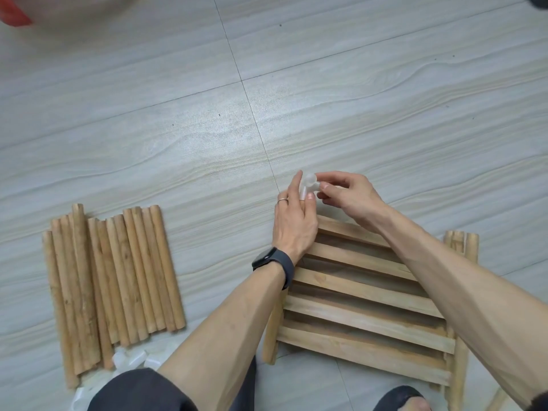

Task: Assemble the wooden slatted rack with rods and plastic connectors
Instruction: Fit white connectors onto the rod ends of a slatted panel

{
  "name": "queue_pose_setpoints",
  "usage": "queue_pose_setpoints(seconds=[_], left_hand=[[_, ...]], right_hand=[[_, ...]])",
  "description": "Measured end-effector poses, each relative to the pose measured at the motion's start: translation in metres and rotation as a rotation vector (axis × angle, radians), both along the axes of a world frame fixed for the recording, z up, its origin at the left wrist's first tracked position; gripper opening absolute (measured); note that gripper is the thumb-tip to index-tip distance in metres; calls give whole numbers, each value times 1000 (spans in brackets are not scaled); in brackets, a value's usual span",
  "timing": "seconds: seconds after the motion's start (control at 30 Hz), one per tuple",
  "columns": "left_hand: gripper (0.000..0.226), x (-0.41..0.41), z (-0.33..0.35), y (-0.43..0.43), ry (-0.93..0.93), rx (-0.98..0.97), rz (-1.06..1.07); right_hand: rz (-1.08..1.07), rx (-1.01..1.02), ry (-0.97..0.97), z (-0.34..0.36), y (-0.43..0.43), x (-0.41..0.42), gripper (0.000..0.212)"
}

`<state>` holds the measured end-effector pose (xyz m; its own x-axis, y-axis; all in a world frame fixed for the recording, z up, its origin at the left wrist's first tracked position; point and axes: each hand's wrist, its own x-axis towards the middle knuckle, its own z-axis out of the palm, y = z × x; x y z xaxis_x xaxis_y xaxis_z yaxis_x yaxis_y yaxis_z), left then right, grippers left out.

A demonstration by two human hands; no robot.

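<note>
A wooden slatted panel point(364, 304) lies on the floor in front of me, with rods along its sides. At its far left corner, both hands hold a translucent white plastic connector point(310, 185). My left hand point(293, 221), with a ring and a dark watch, grips the connector's lower part between thumb and fingers. My right hand point(347, 192) pinches the connector's right side. A pile of several wooden rods point(109, 280) lies on the floor to the left. More translucent connectors point(130, 358) lie in a plastic bag near my left knee.
The floor is pale wood-grain tile point(267, 99). Some rod ends point(461, 244) stick up beside the panel's right side. My knee in dark shorts point(142, 390) and a dark slipper point(400, 398) are at the bottom edge. Something red point(13, 10) sits at the top left.
</note>
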<state>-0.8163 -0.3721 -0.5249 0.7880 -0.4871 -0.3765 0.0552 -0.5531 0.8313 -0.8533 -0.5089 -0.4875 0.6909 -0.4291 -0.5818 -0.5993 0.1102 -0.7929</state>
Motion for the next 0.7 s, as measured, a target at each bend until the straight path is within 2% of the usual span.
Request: queue_pose_setpoints(seconds=[0.17,0.33,0.43,0.57,0.7], left_hand=[[42,1,-4,0,-36,-12,2],[38,1,-5,1,-87,-25,-9],[35,0,-6,1,-110,68,-37],[33,-1,-6,-1,-146,109,-53],[32,-2,-3,-2,-180,126,-45]], right_hand=[[13,-25,-15,0,1,-1,20],[-144,-4,12,-4,13,0,21],[-220,6,30,-7,14,0,22],[-221,-67,41,-7,15,1,8],[-180,-63,40,-1,11,2,9]])
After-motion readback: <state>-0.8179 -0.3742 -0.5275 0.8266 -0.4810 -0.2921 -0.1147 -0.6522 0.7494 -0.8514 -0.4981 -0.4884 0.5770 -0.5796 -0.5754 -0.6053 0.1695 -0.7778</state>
